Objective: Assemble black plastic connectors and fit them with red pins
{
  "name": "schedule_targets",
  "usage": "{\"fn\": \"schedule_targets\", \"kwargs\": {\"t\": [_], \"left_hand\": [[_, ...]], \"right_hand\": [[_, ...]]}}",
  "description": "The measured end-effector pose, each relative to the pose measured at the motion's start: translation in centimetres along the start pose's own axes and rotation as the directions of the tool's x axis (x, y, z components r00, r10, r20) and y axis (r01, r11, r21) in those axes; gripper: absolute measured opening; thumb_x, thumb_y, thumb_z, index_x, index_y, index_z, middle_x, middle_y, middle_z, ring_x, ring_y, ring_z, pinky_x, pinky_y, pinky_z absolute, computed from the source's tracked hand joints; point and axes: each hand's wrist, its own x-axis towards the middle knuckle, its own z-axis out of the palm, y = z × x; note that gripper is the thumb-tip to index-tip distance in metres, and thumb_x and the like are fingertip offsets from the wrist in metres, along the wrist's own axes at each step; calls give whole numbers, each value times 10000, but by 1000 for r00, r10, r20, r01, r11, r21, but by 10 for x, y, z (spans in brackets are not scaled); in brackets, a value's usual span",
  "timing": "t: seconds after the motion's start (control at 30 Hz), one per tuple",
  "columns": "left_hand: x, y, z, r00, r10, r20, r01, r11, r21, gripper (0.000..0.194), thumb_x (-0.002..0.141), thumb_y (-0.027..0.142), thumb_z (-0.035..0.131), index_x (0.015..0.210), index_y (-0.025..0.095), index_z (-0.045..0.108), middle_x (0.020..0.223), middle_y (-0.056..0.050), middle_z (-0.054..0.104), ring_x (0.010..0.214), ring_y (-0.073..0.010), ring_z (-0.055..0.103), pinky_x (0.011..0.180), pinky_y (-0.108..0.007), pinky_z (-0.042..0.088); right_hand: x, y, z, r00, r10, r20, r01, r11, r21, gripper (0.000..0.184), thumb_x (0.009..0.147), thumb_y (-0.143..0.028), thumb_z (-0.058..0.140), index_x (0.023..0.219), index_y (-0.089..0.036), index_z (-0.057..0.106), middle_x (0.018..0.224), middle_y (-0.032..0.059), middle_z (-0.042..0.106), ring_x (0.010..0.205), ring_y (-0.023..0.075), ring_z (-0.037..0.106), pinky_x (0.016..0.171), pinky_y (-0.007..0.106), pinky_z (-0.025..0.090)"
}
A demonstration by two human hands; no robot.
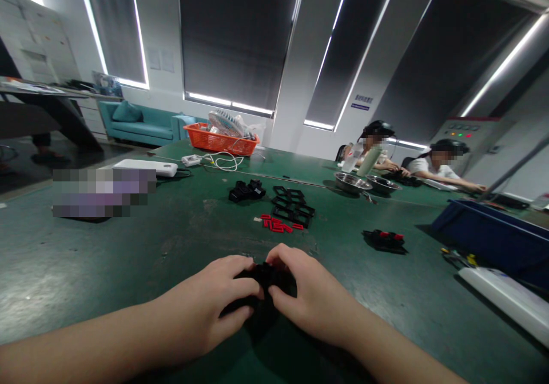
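Lower centre of frame: left hand and right hand both gripping black part. From here, looks light, stiff; best held by sides.

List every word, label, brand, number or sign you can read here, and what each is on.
None can be read with certainty.
Wall lettering and blue strip below it: too small and blurred.
Pale wall sheets: nothing legible.
Cabinet with indicator lights: no labels legible.
Held black part: no text visible.
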Motion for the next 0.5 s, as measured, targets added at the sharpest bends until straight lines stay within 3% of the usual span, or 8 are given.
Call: {"fn": "schedule_targets", "kwargs": {"t": [0.5], "left_hand": [[-2, -1, 0, 1000, 10, -3, -10, 1000, 4, 276, 872, 126, 567, 1097, 260, 653, 1286, -80, 548, 1200, -284, 515, 1046, -446, 428]], "right_hand": [[0, 0, 0, 1000, 3, -1, -3, 1000, -2, 239, 740, -96, 582, 957, -193, 562, 959, 48, 631, 891, 204, 543, 751, 320, 403]]}}
